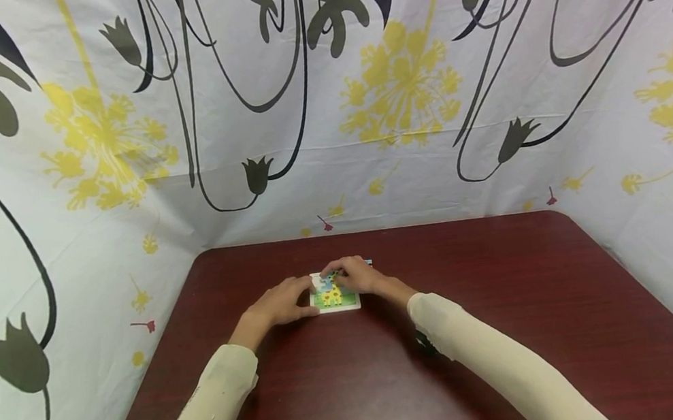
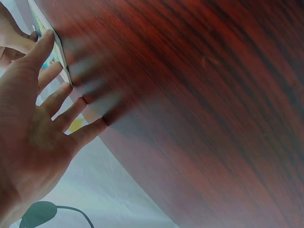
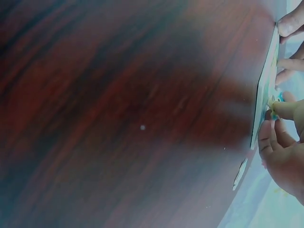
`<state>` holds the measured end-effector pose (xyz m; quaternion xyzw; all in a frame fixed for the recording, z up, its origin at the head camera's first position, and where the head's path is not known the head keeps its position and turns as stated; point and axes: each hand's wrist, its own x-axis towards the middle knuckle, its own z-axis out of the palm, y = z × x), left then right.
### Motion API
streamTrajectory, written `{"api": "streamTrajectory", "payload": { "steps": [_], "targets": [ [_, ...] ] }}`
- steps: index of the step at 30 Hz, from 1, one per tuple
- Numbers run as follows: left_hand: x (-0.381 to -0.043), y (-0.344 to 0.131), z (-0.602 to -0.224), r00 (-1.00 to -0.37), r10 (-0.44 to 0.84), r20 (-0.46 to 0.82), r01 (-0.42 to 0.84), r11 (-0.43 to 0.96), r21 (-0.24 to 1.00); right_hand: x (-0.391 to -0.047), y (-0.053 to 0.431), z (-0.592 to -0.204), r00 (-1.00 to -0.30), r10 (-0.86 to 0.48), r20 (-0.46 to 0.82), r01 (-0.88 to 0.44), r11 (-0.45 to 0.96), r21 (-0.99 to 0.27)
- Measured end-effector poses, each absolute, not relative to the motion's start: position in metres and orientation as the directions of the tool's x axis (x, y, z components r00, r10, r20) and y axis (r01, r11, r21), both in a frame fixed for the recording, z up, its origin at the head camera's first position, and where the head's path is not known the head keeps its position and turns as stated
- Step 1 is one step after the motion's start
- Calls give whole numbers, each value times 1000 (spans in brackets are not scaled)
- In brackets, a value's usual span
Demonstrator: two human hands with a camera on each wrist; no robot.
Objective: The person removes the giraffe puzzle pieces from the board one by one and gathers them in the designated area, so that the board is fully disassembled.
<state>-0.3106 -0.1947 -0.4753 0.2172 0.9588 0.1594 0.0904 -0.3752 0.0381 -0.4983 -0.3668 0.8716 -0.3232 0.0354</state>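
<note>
A small jigsaw puzzle [image 1: 336, 300] with a yellow giraffe on green, in a white frame, lies flat near the table's far side. My left hand [image 1: 282, 302] is at its left edge; in the left wrist view the fingers [image 2: 57, 97] are spread and fairly straight, with the thumb and some fingertips by the frame. Over the puzzle's upper right reaches my right hand [image 1: 357, 276]. In the right wrist view it pinches a small yellow and blue puzzle piece [image 3: 272, 102] between thumb and fingers, just above the board [image 3: 262, 90]. Part of the picture is hidden under this hand.
Another flat piece [image 3: 240, 175] lies on the dark red wooden table [image 1: 343, 387], just beyond the puzzle; in the head view only a blue and white bit [image 1: 369, 262] shows behind the right hand. A patterned white cloth [image 1: 303, 124] hangs behind the table and along its sides.
</note>
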Motion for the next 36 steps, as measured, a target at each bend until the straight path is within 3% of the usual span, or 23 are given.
{"api": "streamTrajectory", "payload": {
  "steps": [13,36],
  "targets": [
    [-312,-195,-475,-889,445,-108,383,852,356,-382,56,-487,-722,-651,235,-624,465,-628],
    [-312,-194,-478,-892,444,-88,394,858,331,-392,126,-477,-795,-560,236,-574,565,-593]
  ]
}}
